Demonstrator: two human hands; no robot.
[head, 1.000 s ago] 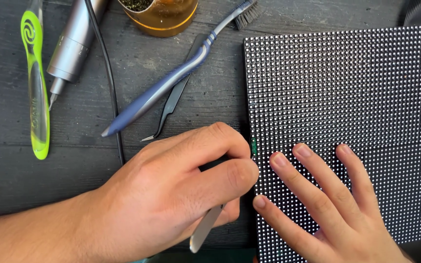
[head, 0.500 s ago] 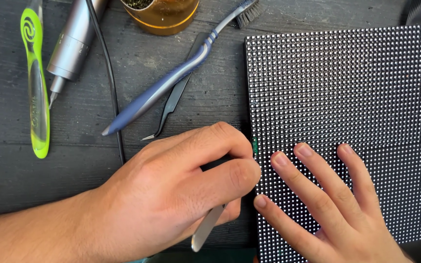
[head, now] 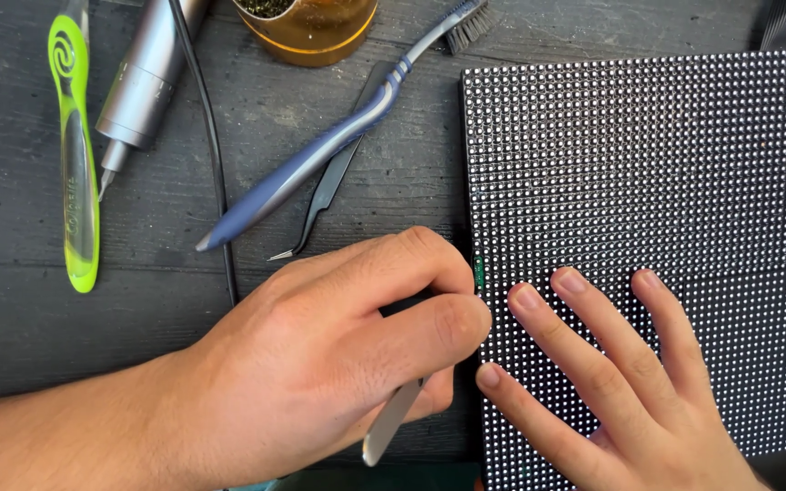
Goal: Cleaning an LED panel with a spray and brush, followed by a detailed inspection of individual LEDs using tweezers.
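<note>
Black and studded with rows of tiny dots, an LED matrix panel (head: 648,236) lies flat on the dark wooden table (head: 29,336), filling the right side of the view. The left hand (head: 320,364) is clenched around a slim metal tool (head: 391,420), its fingertips pressed against the panel's left edge; only the tool's rounded end shows below the fingers. The right hand (head: 620,391) rests open on the panel's lower part, 4 fingers spread flat on the dots, holding nothing. Beyond the left hand lie a blue toothbrush (head: 320,155) crossing black tweezers (head: 329,182), a black cable (head: 211,155), a silver handpiece (head: 143,86), a lime-green toothbrush (head: 75,164) and an amber jar (head: 316,27).
</note>
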